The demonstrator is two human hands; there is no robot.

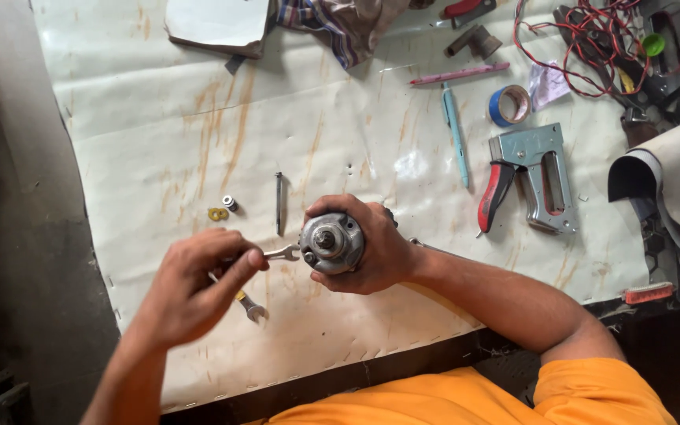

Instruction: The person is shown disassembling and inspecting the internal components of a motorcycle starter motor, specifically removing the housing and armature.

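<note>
On the stained white sheet covering the bench, the right hand is wrapped tight around a small electric motor held end-on just above it, while the left hand pinches a small open-ended spanner whose jaw reaches the housing edge; I'd keep the spanner square and the motor braced. A staple gun and tape roll lie well right, with a loose bolt, second spanner and washers closest, crowding the left.
</note>
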